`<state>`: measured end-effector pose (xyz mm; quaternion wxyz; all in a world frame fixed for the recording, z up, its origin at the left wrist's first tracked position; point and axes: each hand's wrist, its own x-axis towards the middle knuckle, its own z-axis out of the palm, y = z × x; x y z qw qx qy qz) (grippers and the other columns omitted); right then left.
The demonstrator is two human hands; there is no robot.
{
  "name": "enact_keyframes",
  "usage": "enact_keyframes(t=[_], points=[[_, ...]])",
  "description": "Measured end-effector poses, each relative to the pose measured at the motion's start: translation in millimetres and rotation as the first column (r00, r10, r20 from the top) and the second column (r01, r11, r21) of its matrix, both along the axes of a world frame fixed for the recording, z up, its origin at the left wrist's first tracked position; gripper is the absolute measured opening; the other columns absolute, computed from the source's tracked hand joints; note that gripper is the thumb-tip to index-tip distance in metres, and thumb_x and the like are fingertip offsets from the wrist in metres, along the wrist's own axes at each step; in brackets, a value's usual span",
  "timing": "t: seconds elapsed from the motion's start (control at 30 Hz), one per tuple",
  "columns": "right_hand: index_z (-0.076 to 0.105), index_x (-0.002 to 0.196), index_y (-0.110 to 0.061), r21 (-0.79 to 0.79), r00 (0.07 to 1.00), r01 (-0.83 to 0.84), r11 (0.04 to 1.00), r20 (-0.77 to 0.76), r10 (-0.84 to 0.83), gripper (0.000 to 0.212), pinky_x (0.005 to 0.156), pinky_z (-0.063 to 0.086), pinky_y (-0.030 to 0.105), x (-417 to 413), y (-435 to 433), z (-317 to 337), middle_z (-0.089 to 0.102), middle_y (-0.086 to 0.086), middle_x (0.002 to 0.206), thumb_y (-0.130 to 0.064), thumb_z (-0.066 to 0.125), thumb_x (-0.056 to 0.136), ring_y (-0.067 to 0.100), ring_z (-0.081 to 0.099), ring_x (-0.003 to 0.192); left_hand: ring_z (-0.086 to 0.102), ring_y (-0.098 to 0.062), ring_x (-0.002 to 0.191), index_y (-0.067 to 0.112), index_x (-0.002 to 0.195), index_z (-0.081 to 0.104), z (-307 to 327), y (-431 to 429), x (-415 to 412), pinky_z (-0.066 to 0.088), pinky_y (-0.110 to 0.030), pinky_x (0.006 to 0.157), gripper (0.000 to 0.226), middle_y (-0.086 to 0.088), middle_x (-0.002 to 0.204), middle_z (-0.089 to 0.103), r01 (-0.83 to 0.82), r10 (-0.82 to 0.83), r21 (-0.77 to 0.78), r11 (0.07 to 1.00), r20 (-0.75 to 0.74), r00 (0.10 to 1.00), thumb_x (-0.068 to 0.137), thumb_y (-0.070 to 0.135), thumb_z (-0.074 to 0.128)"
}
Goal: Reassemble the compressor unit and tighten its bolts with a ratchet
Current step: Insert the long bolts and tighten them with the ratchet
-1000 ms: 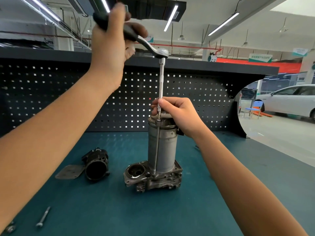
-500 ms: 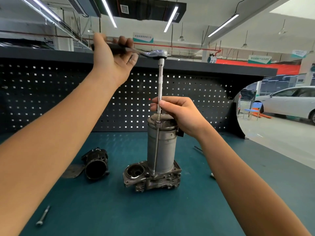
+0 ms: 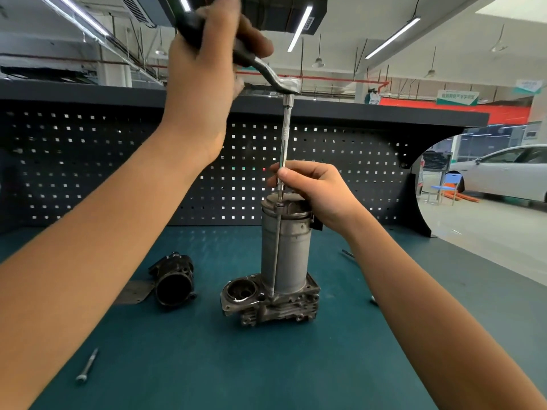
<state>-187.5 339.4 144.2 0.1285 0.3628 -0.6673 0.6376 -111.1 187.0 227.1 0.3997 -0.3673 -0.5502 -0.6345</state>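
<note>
Compressor unit stands upright at mid-frame on the teal bench mat, metal cylinder on a cast base. It looks heavy and rigid, nothing fragile, but it is tall for its footprint, so I judge side force from the wrench could tip it. The best hold is high on the top cap, pressing down.

Ratchet sits at top centre, with a long thin extension bar dropping to the cylinder top. Stiff steel, but that length will likely wobble, so steady it low.

Left hand, upper centre, has its fingers wrapped round the dark ratchet handle. Right hand rests at the cylinder top, fingers curled, thumb and forefinger pinching the bar's low end.

A long bolt runs down the cylinder's front side. A loose bolt lies at lower left, and a black housing on a flat plate lies left of the unit.

Hidden or unclear:
- The socket-to-bolt seating sits behind the right thumb.
- The handle end is blurred and cut off at the top edge.
- The unit's rear side is out of view.
- Small bits beside the right forearm are too small to identify.
</note>
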Motion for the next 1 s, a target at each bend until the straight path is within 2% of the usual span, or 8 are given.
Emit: enact_keyframes(t=[0.1,0.23,0.37,0.47,0.57,0.7,0.83,1.0], points=[[0.072,0.092,-0.021,-0.02,0.998,-0.044,0.999,0.051,0.045,0.015,0.073,0.054,0.025,-2,-2,0,0.074,0.001,0.094,-0.016,0.057,0.091,0.009,0.067,0.088,0.065,-0.015,0.09,0.021,0.076,0.047,9,-9,-22,0.04,-0.037,0.078,0.026,0.01,0.067,0.065,0.089,-0.113,0.149,0.985,0.16,0.981,0.099,0.031,0.038],[0.069,0.096,-0.019,0.004,0.996,-0.058,0.998,0.067,0.057,0.02,0.076,0.052,0.021,-1,-3,1,0.074,-0.002,0.095,-0.016,0.05,0.096,0.01,0.064,0.102,0.07,-0.012,0.082,0.017,0.084,0.046,20,-17,-53,0.03,-0.054,0.093,0.023,0.006,0.067,0.066,0.343,-0.453,0.361,0.867,0.286,0.844,0.097,0.034,0.039],[0.069,0.089,-0.016,0.029,0.999,0.038,0.999,-0.003,-0.038,0.02,0.079,0.052,0.025,1,-3,0,0.074,-0.002,0.082,-0.015,0.051,0.096,0.009,0.065,0.089,0.07,-0.012,0.08,0.015,0.083,0.048,20,-19,-55,0.021,-0.06,0.104,0.024,0.005,0.067,0.068,0.404,-0.511,0.353,0.844,0.299,0.806,0.097,0.033,0.038],[0.07,0.084,-0.017,0.015,0.996,0.091,0.996,-0.016,-0.091,0.02,0.083,0.052,0.031,2,-5,-1,0.073,-0.003,0.078,-0.015,0.053,0.095,0.01,0.065,0.083,0.068,-0.011,0.095,0.018,0.085,0.047,17,-17,-37,0.025,-0.056,0.1,0.023,0.008,0.076,0.069,0.316,-0.359,0.185,0.931,0.294,0.886,0.099,0.033,0.036],[0.07,0.085,-0.019,0.025,0.99,0.13,0.991,-0.056,-0.128,0.018,0.09,0.051,0.03,4,-7,-1,0.073,-0.007,0.075,-0.015,0.054,0.094,0.004,0.065,0.084,0.061,-0.012,0.106,0.022,0.085,0.049,4,-2,-9,0.041,-0.045,0.093,0.023,0.009,0.087,0.065,0.075,-0.071,-0.024,0.997,0.145,0.987,0.1,0.032,0.035],[0.07,0.087,-0.023,0.038,0.992,0.111,0.993,-0.059,-0.109,0.016,0.083,0.053,0.025,4,-5,-1,0.074,-0.007,0.08,-0.017,0.056,0.093,0.001,0.066,0.084,0.056,-0.003,0.09,0.028,0.084,0.048,-8,13,8,0.046,-0.023,0.085,0.02,0.021,0.08,0.06,-0.123,0.121,-0.096,0.988,-0.025,0.992,0.1,0.017,0.042],[0.071,0.092,-0.021,0.001,1.0,0.001,1.0,0.019,-0.001,0.016,0.068,0.055,0.023,1,-1,-1,0.074,0.0,0.092,-0.018,0.056,0.094,0.009,0.068,0.079,0.063,-0.012,0.1,0.02,0.089,0.046,-1,1,-14,0.043,-0.04,0.091,0.027,0.008,0.079,0.065,0.155,-0.178,0.18,0.971,0.116,0.977,0.101,0.036,0.028],[0.065,0.104,-0.022,0.006,0.988,-0.114,0.993,0.106,0.113,0.018,0.066,0.054,0.02,0,0,2,0.074,-0.002,0.097,-0.017,0.05,0.096,0.011,0.069,0.074,0.067,-0.009,0.069,0.014,0.093,0.049,11,-16,-57,0.043,-0.033,0.078,0.038,0.005,0.061,0.064,0.374,-0.602,0.611,0.698,0.218,0.768,0.098,0.046,0.028]])
